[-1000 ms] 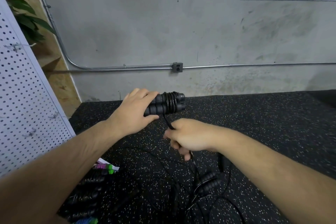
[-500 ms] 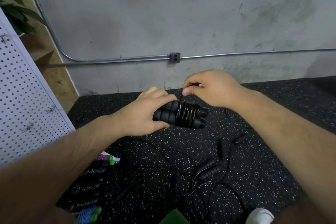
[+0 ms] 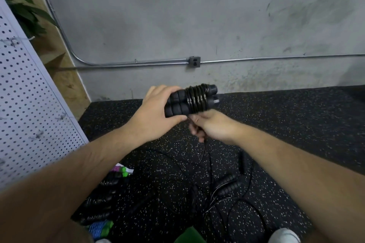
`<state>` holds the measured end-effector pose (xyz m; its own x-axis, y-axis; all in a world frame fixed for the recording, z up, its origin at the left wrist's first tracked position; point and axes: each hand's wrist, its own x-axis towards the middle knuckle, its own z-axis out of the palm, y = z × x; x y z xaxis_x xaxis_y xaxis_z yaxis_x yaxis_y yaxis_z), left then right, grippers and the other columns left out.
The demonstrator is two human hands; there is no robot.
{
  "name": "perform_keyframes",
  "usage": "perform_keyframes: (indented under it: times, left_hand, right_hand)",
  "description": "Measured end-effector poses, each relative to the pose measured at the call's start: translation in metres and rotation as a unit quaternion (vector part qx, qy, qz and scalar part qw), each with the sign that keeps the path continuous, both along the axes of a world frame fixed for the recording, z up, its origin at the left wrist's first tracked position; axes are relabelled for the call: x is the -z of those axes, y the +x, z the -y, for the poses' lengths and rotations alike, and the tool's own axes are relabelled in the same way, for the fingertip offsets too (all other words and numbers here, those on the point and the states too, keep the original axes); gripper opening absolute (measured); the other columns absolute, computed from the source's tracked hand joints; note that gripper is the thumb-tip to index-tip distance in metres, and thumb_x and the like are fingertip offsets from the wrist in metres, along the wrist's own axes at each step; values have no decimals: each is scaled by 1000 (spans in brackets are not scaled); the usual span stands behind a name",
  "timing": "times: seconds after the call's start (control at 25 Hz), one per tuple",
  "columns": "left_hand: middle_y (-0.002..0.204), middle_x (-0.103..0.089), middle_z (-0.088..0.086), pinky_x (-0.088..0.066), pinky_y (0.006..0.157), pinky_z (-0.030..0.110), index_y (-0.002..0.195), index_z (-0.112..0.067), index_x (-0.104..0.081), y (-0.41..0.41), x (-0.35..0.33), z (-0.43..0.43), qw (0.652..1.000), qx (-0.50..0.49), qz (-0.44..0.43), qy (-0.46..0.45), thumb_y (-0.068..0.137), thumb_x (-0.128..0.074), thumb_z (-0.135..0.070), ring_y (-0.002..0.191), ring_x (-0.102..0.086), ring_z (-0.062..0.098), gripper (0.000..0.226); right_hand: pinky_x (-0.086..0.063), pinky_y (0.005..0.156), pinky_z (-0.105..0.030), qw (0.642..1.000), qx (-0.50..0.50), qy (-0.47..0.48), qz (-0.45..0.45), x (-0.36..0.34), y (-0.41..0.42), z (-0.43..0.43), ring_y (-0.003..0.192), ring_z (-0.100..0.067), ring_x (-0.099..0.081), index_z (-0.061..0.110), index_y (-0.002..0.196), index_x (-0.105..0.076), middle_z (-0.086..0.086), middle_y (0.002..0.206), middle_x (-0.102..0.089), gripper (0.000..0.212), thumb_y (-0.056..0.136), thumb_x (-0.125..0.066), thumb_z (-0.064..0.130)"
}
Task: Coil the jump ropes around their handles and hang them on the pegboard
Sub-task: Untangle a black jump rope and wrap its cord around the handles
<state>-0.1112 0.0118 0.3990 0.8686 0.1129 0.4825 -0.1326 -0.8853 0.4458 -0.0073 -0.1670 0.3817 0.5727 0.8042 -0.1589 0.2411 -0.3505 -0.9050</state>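
My left hand (image 3: 156,116) grips a pair of black foam jump rope handles (image 3: 177,104) held side by side at chest height. Several turns of glossy black rope (image 3: 197,98) are wound round their right half. Just under the coil, my right hand (image 3: 213,127) pinches the loose black cord, which trails down from my fist toward the floor (image 3: 203,154). The white pegboard (image 3: 25,108) with small wire hooks stands at the left.
More jump ropes lie on the speckled black rubber floor (image 3: 296,124): a black pair with loose cord (image 3: 229,183), a row of black-handled ones (image 3: 98,203), a purple-and-green one (image 3: 120,170) and a blue-and-green one (image 3: 99,228). A grey concrete wall with conduit stands behind.
My right hand has come down from above the handles to just below them, carrying the cord round for another turn. The left hand lifted the handles slightly.
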Motion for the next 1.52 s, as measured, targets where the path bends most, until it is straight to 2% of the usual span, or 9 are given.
perform_keyframes:
  times: [0.16,0.36,0.64,0.8,0.92,1.08,1.2,1.36,1.52]
  left_hand:
    - [126,-52,-7,-32,111,40,143,-23,-48,2,13,-10,997,-14,-53,55,82,-81,-34,117,-36,11,70]
    - [129,-50,-1,-28,110,38,148,-19,-43,-5,23,-2,994,-17,-82,76,86,-78,-35,122,-35,17,74]
    - [130,-49,2,-33,111,43,149,-17,-41,-12,51,-5,989,-33,-129,62,86,-76,-35,122,-37,21,75]
    - [130,-48,2,-33,110,42,150,-16,-39,-21,69,-26,983,-53,-166,58,86,-76,-38,121,-36,21,77]
    - [127,-48,1,-34,108,42,149,-17,-39,-27,81,-38,981,-55,-180,51,85,-76,-39,118,-36,20,77]
    - [129,-47,1,-35,108,42,149,-17,-38,-17,81,-45,980,-37,-187,56,86,-76,-34,120,-37,21,75]
    - [128,-47,0,-36,105,44,147,-19,-40,-7,78,-47,975,-12,-196,108,86,-75,-30,119,-36,22,71]
    - [130,-44,-7,-33,104,40,148,-27,-40,-3,76,-42,961,37,-238,134,88,-71,-36,120,-36,19,68]
    - [117,-38,-17,-40,101,31,143,-31,-42,-5,68,-23,957,116,-257,63,87,-76,-33,109,-34,8,66]
  right_hand:
    - [-49,53,-21,998,-5,-52,42,6,-30,-12,62,-13,-53,21,111,-53,-2,80,-57,15,109,-38,25]
    - [-53,57,-30,996,-8,-86,-26,9,-42,-10,59,-17,-52,18,118,-49,-6,81,-57,15,108,-38,22]
    - [-50,49,-27,987,-29,-157,4,19,-46,-12,51,-16,-59,14,109,-53,-4,81,-65,18,109,-38,24]
    - [-43,51,-26,985,-12,-168,-38,21,-71,-15,48,-18,-64,12,86,-53,0,75,-64,31,108,-38,27]
    - [-41,47,-22,979,-31,-193,-64,11,-90,-17,45,-11,-61,13,84,-53,5,70,-62,30,108,-39,28]
    - [-39,53,-24,959,-90,-249,103,-15,-85,-27,61,-7,-57,21,81,-53,6,77,-59,30,106,-42,34]
    - [-37,52,-29,930,-145,-266,207,-43,-68,-33,58,-12,-54,23,75,-54,2,71,-58,36,106,-43,39]
    - [-49,66,-33,860,-167,-286,387,-51,-27,-26,77,-13,-60,31,96,-63,11,83,-62,27,105,-40,43]
    - [-53,79,-36,839,-132,-217,482,-41,19,-11,93,-10,-62,36,104,-67,17,103,-66,26,102,-44,48]
